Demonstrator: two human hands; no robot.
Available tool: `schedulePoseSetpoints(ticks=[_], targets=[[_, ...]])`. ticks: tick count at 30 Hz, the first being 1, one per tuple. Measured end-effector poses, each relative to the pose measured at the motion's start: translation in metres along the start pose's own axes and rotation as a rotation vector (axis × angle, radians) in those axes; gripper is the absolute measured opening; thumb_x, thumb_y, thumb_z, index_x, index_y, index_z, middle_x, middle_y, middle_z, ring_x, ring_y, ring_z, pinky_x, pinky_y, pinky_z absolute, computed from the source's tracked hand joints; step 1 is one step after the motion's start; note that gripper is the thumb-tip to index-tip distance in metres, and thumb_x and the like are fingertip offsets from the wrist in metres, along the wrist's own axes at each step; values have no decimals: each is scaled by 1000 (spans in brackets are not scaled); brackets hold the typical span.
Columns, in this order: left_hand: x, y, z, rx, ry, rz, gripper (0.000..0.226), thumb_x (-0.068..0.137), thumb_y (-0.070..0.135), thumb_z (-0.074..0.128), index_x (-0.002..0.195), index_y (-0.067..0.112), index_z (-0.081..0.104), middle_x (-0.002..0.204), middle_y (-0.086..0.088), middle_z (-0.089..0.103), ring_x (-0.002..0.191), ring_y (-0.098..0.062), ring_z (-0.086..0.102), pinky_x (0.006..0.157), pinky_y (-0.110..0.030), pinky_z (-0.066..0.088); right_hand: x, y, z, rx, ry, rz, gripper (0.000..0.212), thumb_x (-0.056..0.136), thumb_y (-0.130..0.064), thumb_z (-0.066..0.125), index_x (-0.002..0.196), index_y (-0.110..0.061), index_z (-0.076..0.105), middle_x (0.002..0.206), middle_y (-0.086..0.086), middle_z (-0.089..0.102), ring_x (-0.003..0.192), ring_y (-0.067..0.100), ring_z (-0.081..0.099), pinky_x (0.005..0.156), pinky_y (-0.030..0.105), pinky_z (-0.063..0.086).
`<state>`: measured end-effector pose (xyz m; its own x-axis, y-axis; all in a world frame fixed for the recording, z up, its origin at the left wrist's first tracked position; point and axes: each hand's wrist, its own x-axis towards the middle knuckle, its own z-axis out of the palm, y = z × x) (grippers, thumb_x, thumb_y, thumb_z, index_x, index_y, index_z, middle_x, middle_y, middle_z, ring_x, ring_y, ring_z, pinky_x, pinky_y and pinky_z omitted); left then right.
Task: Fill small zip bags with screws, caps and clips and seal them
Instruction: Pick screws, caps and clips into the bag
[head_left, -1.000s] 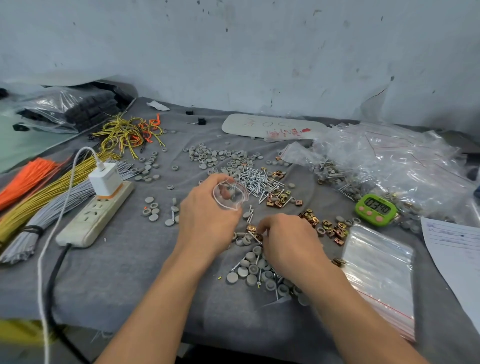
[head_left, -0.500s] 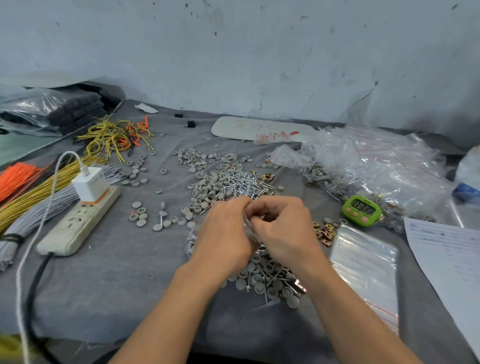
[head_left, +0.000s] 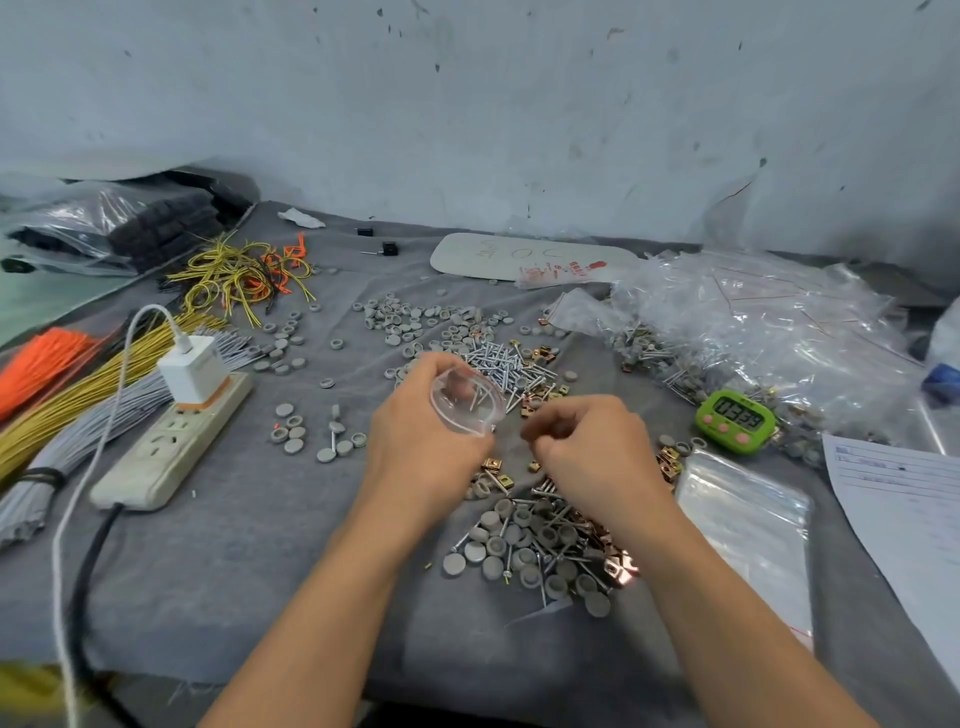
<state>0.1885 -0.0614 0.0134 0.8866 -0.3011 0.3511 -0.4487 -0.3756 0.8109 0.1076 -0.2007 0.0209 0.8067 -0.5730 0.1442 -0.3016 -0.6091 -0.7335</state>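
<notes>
My left hand (head_left: 426, 441) holds a small clear zip bag (head_left: 467, 402) with its mouth spread open; a screw or two shows inside. Just to the right, my right hand (head_left: 587, 447) hovers with its fingers curled; what they hold is hidden. Below both hands lies a mixed pile of grey caps, screws and copper clips (head_left: 545, 545). A heap of silver screws (head_left: 506, 361) and scattered grey caps (head_left: 415, 322) lie beyond the hands. A stack of empty zip bags (head_left: 748, 525) sits at the right.
A white power strip (head_left: 171, 441) with a charger and cable lies at the left beside bundles of yellow, grey and orange wires (head_left: 67, 395). A green timer (head_left: 735, 421), a heap of filled bags (head_left: 753, 332) and a paper sheet (head_left: 904, 499) are at the right.
Half a second ago both hands were pressed together at the bag. They have now parted: the left holds the bag's mouth open, and the right has drawn back to the right.
</notes>
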Motion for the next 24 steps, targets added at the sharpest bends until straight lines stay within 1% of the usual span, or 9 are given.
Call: schedulePoseSetpoints(ticks=[2,5,8,11,13,15,17,21,24], targets=[[2,0,-5,-73,85,6,46,68,12,81,97,39,58,89,22,69,82,10,63,66,-9,43,-2,3,3,-243,-133,1,23,84,-16,66,69,-31,73,71,-14,72,71,8,68,68,23,55],[4,-1,-13,-150,215,21,50,69,10,83,106,34,58,95,21,67,90,12,60,73,-8,44,-7,1,9,-436,-281,-28,16,87,-19,64,76,-29,69,86,-3,74,85,21,69,79,35,60],[2,0,-18,-154,324,52,53,73,17,85,108,39,51,100,21,63,98,9,58,80,-6,41,-9,-3,9,-554,-337,-86,13,89,-19,59,92,-29,67,97,-1,71,94,25,66,79,35,55],[0,-1,-19,-8,391,136,57,74,18,84,113,39,48,105,19,60,103,-4,56,82,-11,35,-11,-6,11,-642,-350,-134,15,88,-15,55,96,-26,62,99,0,67,88,26,59,75,35,46],[1,-3,-16,139,344,156,60,73,11,82,116,35,48,107,13,57,104,-12,52,81,-19,32,-10,-7,14,-675,-305,-138,16,87,-14,56,97,-22,64,87,0,61,82,27,57,71,34,43],[0,-6,-10,288,223,84,58,74,7,77,117,32,48,100,9,51,102,-19,49,78,-28,33,-9,-9,17,-682,-252,-112,13,88,-16,58,98,-20,66,76,0,51,77,29,54,69,33,42],[-2,-7,-4,375,91,-13,48,81,9,70,119,27,46,97,3,51,99,-25,49,77,-35,36,-7,-10,20,-679,-230,-99,14,89,-18,59,101,-21,67,78,1,51,79,30,55,71,34,41],[-5,-10,1,377,-23,-22,48,83,19,70,118,31,40,91,10,43,90,-19,42,75,-35,34,-9,-10,20,-697,-197,-101,13,90,-19,60,99,-24,67,81,-3,57,84,28,57,86,39,40],[-2,-9,2,334,-54,-50,60,82,25,72,131,34,38,99,7,46,96,-18,44,79,-33,35,-8,-8,15,-477,16,-53,12,94,-21,57,97,-29,65,86,-5,65,80,24,57,83,38,44]])
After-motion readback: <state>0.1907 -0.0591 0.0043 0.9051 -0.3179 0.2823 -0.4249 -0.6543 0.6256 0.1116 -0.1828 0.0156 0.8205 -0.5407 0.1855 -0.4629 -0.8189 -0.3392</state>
